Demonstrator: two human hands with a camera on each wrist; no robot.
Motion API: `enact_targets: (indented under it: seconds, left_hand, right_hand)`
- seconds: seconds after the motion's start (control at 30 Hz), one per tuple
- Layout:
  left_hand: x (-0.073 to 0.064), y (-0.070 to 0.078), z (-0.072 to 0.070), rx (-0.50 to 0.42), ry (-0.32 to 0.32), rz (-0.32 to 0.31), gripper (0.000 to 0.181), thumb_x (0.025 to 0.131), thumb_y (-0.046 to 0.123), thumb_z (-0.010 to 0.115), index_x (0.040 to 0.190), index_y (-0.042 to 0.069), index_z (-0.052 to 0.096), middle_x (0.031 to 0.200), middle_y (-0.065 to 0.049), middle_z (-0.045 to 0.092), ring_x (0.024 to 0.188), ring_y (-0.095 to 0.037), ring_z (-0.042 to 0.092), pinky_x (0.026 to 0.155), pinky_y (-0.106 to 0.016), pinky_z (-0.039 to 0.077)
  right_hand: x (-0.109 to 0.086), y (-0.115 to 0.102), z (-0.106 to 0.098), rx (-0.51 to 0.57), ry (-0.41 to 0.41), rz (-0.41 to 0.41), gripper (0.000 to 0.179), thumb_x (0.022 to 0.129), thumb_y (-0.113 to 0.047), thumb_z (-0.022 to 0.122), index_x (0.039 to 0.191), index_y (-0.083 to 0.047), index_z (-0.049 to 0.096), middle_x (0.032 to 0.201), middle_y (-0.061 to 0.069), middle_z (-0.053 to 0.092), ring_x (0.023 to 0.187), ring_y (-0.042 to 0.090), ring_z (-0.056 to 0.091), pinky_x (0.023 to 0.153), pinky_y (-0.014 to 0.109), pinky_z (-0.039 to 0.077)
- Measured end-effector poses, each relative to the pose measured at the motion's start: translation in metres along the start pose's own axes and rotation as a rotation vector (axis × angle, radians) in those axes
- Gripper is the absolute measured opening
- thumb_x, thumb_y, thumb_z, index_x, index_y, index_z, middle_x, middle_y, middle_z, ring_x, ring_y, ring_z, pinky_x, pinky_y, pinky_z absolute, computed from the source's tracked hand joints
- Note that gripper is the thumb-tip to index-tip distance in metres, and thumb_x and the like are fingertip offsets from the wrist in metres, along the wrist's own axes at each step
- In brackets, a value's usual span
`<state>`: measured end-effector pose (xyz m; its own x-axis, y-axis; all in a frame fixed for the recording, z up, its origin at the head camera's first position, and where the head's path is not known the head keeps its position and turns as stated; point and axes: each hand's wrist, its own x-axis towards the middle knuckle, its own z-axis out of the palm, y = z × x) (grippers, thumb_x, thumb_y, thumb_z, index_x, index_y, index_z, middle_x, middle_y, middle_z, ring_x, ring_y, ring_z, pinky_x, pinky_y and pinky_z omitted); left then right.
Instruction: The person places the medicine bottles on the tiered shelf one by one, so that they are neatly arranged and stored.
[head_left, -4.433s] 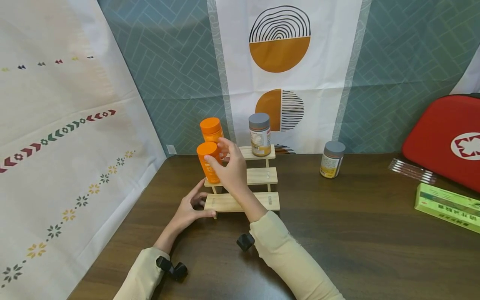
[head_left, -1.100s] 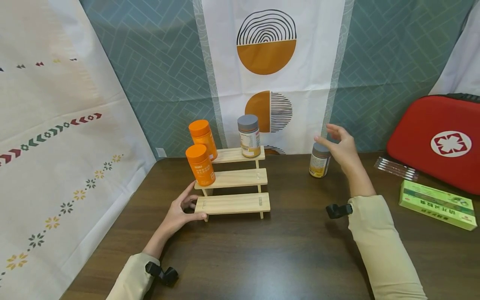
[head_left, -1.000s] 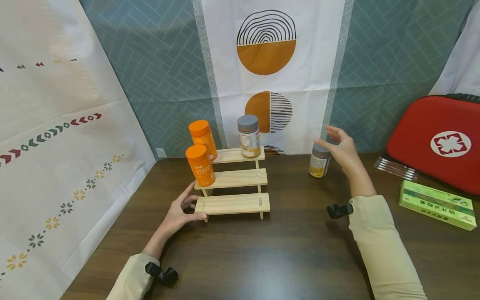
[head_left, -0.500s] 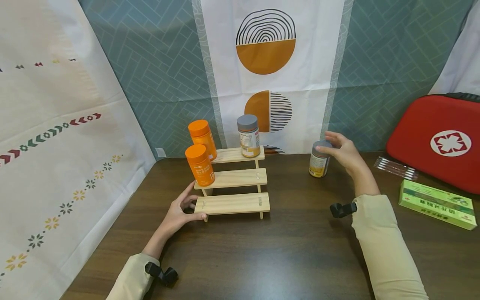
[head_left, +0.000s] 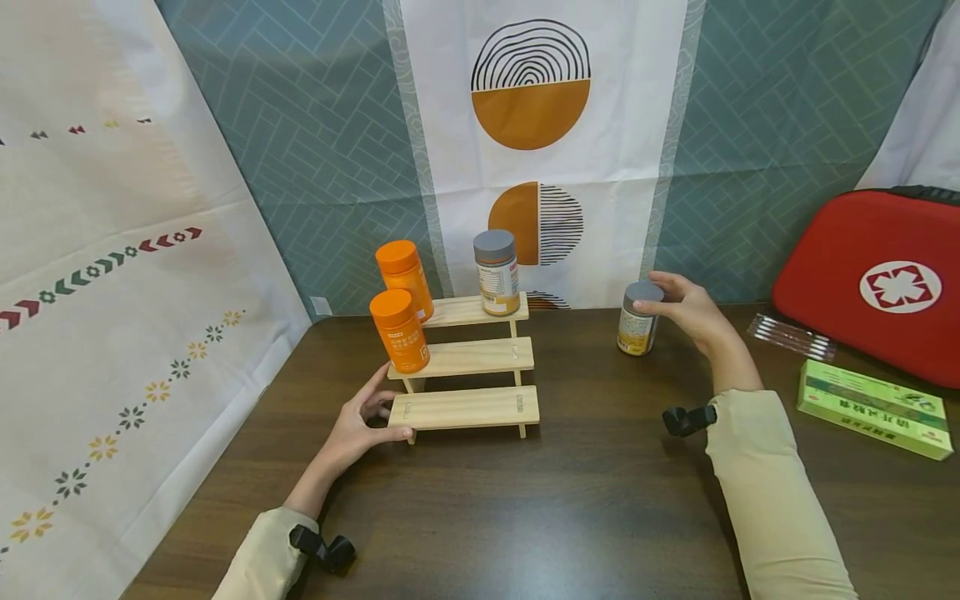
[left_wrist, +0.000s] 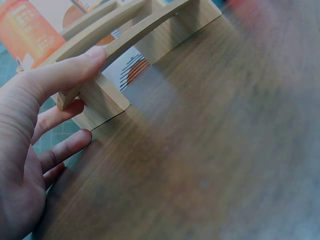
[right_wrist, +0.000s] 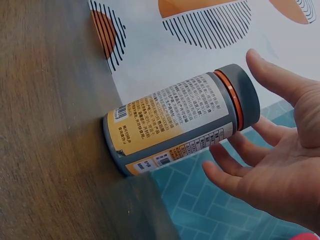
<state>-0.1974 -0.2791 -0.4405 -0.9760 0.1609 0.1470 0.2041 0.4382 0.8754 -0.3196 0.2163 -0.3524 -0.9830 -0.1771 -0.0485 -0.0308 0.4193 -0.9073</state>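
Observation:
In the head view my left hand [head_left: 358, 429] grips the left end of a three-tier wooden stand [head_left: 465, 408], its thumb on the lowest step's front edge and fingers behind. My right hand [head_left: 693, 312] is around the top of a grey-lidded bottle [head_left: 637, 333] standing on the table. The right wrist view shows the thumb [right_wrist: 280, 75] straight beside the lid and the other fingers [right_wrist: 232, 170] loosely bent behind the bottle. On the stand's left are two orange bottles, one [head_left: 401, 333] on the middle step, one [head_left: 405, 271] on the top. Another grey-lidded bottle [head_left: 497, 279] stands top right.
At the right of the brown table [head_left: 570, 500] lie a red first-aid case [head_left: 832, 258], a clear strip of thin sticks [head_left: 791, 336] and a green box [head_left: 873, 408]. Patterned cloths [head_left: 337, 167] hang behind and to the left.
My right hand has let go of the orange bottle on the middle step, moved right to the grey-lidded bottle and come down around its lid. The left hand has kept its hold on the stand.

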Motion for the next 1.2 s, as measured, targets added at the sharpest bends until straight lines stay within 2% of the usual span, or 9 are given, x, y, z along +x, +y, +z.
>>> enact_targets:
  seconds: [0.4, 0.73, 0.9, 1.2]
  left_hand:
    - [-0.0004, 0.0012, 0.0000, 0.000, 0.002, -0.010, 0.103, 0.077, 0.011, 0.083, 0.157, 0.028, 0.020, 0.126, -0.021, 0.063, 0.085, -0.012, 0.062, 0.084, -0.025, 0.048]
    - [0.0002, 0.0010, 0.0003, 0.009, 0.005, -0.010, 0.103, 0.077, 0.011, 0.083, 0.157, 0.028, 0.020, 0.126, -0.020, 0.064, 0.084, -0.013, 0.063, 0.086, -0.026, 0.048]
    - [0.0006, 0.0016, 0.0009, 0.010, 0.009, -0.004, 0.103, 0.076, 0.011, 0.083, 0.157, 0.028, 0.020, 0.125, -0.020, 0.064, 0.083, -0.012, 0.062, 0.086, -0.026, 0.048]
    - [0.0010, 0.0025, 0.0015, 0.006, 0.012, 0.003, 0.104, 0.076, 0.010, 0.083, 0.157, 0.026, 0.020, 0.123, -0.021, 0.065, 0.082, -0.011, 0.062, 0.084, -0.025, 0.048]
  right_hand:
    - [0.0014, 0.0029, 0.0017, -0.001, -0.041, 0.014, 0.087, 0.094, -0.029, 0.065, 0.158, -0.009, 0.010, 0.159, 0.029, 0.017, 0.145, 0.046, 0.021, 0.116, 0.061, 0.018]
    - [-0.0003, 0.0017, 0.0034, -0.018, -0.027, 0.012, 0.085, 0.094, -0.030, 0.064, 0.157, -0.007, 0.011, 0.159, 0.029, 0.016, 0.145, 0.047, 0.021, 0.115, 0.063, 0.020]
    - [0.0002, 0.0018, 0.0042, -0.041, -0.016, -0.004, 0.083, 0.095, -0.032, 0.063, 0.157, -0.005, 0.014, 0.157, 0.030, 0.021, 0.142, 0.046, 0.026, 0.115, 0.062, 0.022]
    - [0.0010, -0.0038, 0.0041, -0.046, -0.019, -0.020, 0.082, 0.097, -0.032, 0.060, 0.157, -0.005, 0.012, 0.160, 0.027, 0.015, 0.143, 0.045, 0.024, 0.114, 0.062, 0.023]
